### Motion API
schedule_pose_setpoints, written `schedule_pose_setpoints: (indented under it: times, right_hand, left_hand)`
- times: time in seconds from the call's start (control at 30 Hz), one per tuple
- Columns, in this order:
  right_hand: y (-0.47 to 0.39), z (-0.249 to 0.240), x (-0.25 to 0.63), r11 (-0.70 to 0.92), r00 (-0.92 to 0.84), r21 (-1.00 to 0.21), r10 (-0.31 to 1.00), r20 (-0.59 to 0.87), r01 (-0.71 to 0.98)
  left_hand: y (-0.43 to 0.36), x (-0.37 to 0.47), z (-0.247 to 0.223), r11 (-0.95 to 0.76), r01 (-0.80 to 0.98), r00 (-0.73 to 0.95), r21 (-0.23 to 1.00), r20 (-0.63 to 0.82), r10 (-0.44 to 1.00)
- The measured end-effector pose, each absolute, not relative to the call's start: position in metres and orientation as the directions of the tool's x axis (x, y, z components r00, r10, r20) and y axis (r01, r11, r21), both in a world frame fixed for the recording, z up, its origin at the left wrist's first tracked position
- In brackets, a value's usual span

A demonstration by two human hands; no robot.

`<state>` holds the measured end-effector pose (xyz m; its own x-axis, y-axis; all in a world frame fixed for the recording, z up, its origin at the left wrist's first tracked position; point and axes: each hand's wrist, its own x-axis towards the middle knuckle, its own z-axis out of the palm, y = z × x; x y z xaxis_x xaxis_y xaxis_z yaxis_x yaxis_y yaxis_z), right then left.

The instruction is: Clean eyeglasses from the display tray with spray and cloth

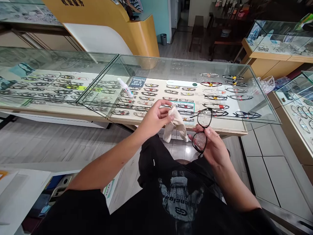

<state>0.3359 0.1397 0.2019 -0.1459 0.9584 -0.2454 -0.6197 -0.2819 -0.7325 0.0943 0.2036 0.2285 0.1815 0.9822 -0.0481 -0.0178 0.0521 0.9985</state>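
My left hand (156, 117) pinches a cream cleaning cloth (176, 125), which hangs down in loose folds in front of the display case. A pair of black-framed eyeglasses (204, 118) is in my right hand (215, 143), thumb and fingers closed near the bridge. The frame is turned upright, one lens above the other. Droplets speckle both lenses, most thickly the lower one. Cloth and glasses are a short way apart. On the glass top to the left lies a white spray bottle (125, 87), tilted in view.
The glass display case (171, 60) in front holds rows of eyeglasses. More cases stand at the left and right (278, 49). A curved wooden counter (144, 36) with a person (134, 5) behind it is farther back. An open drawer (56, 186) sits at lower left.
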Motion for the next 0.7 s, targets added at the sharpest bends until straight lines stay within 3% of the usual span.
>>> schedule_pose_setpoints:
  times: [0.2,0.37,0.5,0.7]
  right_hand:
    - [0.151,0.199,0.325,-0.228,-0.125,-0.778,0.974,-0.191,-0.585]
    - [0.155,0.194,0.326,-0.249,-0.104,-0.781,0.967,-0.232,-0.572]
    - [0.157,0.191,0.329,-0.244,-0.071,-0.776,0.966,-0.250,-0.582]
    - [0.159,0.190,0.326,-0.229,-0.014,-0.753,0.960,-0.280,-0.617]
  left_hand:
    - [0.200,0.117,0.207,0.087,-0.080,0.247,0.993,-0.064,0.967]
    - [0.205,0.124,0.182,0.128,-0.175,0.266,0.976,-0.078,0.961]
    - [0.203,0.130,0.154,0.153,-0.244,0.177,0.957,-0.111,0.978]
    - [0.177,0.162,0.119,0.299,-0.302,0.059,0.905,-0.296,0.954]
